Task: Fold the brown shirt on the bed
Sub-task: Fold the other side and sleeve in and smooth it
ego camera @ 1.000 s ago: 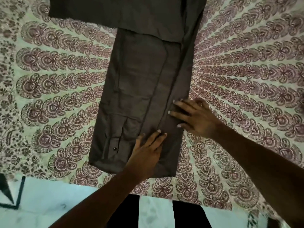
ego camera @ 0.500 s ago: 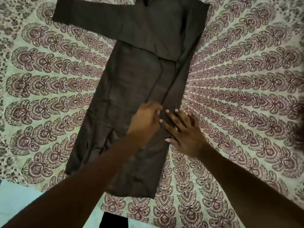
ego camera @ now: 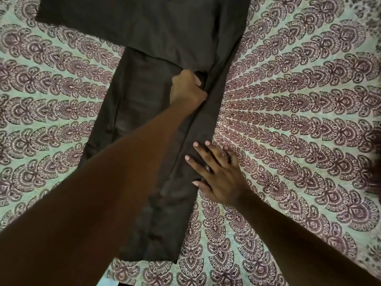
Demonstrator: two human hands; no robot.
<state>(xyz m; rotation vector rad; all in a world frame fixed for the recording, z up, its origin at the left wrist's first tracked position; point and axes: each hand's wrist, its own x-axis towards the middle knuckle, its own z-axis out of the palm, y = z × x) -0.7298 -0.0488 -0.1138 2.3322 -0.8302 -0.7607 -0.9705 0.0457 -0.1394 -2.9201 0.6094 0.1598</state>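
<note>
The left hand point(ego camera: 186, 87) pinches cloth at the middle of the brown shirt point(ego camera: 144, 96), the right hand point(ego camera: 218, 178) lies flat, fingers spread, on its right edge — a hard tug could skew the fold.

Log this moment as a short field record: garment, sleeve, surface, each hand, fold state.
garment: brown shirt, lying flat, body narrowed into a long strip
sleeve: one sleeve stretched out to the left at the far end
surface: patterned bedspread
left: left hand, fingers curled, grip on the shirt cloth just below the sleeve
right: right hand, flat, fingers spread, pressing the shirt's right edge, partly on the bedspread
fold state: unfinished; sleeve not yet folded in, strip not yet folded crosswise
</note>
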